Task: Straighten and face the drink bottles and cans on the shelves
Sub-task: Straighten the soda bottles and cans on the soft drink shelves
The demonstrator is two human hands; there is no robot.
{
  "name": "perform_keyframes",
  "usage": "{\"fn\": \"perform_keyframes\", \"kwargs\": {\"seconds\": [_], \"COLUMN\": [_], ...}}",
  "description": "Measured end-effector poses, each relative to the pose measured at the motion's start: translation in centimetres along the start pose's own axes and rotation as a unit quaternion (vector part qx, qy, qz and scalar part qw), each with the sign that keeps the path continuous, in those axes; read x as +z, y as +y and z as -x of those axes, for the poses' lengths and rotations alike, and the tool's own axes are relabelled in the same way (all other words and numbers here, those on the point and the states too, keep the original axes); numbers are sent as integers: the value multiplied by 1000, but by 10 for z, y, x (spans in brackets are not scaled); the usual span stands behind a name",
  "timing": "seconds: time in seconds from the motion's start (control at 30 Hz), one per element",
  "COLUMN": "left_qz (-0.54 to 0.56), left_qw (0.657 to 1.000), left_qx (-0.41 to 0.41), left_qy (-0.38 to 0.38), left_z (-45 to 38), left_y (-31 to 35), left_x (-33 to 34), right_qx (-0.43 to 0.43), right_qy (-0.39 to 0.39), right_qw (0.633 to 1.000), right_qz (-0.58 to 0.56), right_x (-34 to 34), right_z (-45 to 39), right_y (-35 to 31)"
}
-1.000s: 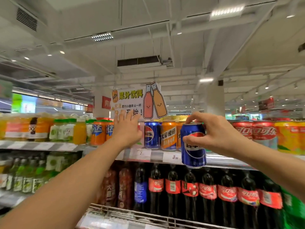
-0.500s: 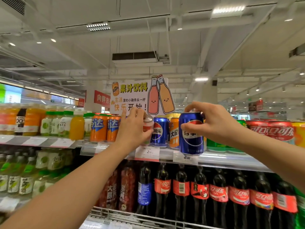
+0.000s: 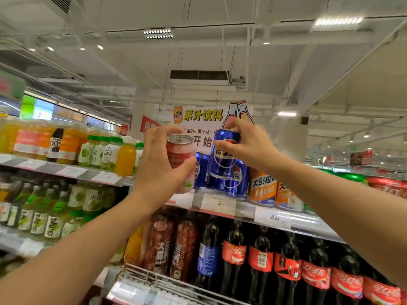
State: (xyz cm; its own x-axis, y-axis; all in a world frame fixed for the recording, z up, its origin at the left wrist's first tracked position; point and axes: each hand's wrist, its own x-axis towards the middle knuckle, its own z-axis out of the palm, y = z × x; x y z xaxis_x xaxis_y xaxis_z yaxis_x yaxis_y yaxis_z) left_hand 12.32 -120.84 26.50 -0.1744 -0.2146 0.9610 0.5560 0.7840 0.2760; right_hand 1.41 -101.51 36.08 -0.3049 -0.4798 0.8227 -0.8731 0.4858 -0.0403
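Both hands holding cans up in front of the top shelf [image 3: 222, 209] — one can each.

Left hand [image 3: 158, 170] is gripping a pink can [image 3: 181, 159] round its body, thumb across the front, lid showing; right hand [image 3: 248, 146] is pinching a blue cola can [image 3: 222, 159] by its top rim, can tilting slightly, hanging just above the shelf edge. More blue cans [image 3: 236, 183] are standing right behind it, orange cans [image 3: 263, 188] just to their right, juice bottles [image 3: 105, 154] on the left shelf, dark cola bottles [image 3: 259, 258] on the row below. A hanging juice sign [image 3: 202, 116] is partly blocked by both hands. Versus half a second ago: pink can is off the shelf and lifted toward the camera — before it was back among the row; blue can is raised higher and now sitting close beside the pink one.
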Motion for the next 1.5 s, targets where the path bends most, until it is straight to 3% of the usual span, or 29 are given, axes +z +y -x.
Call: {"fn": "perform_keyframes", "kwargs": {"seconds": [0.17, 0.4, 0.67, 0.87, 1.17, 1.5], "left_qz": [-42, -67, -52, -42, -44, -21], "left_qw": [998, 996, 997, 997, 996, 996], "left_qx": [12, 19, 6, -3, 0, -49], "left_qy": [-39, -62, -62, -66, -74, -71], "left_z": [24, 40, 41, 38, 37, 28], "left_y": [-7, -14, -8, 1, 17, 43], "left_x": [-33, -51, -32, -15, 4, 35], "right_qx": [17, 63, 56, 43, -1, 6], "right_qy": [-16, -123, -209, -250, -215, -219], "right_qw": [991, 968, 956, 910, 927, 962], "right_qz": [134, 211, 198, 327, 307, 163], "right_x": [41, 63, 40, 18, 18, -9], "right_z": [-18, -24, -26, -24, -22, 11], "right_y": [4, 14, 15, 33, 45, 38]}}
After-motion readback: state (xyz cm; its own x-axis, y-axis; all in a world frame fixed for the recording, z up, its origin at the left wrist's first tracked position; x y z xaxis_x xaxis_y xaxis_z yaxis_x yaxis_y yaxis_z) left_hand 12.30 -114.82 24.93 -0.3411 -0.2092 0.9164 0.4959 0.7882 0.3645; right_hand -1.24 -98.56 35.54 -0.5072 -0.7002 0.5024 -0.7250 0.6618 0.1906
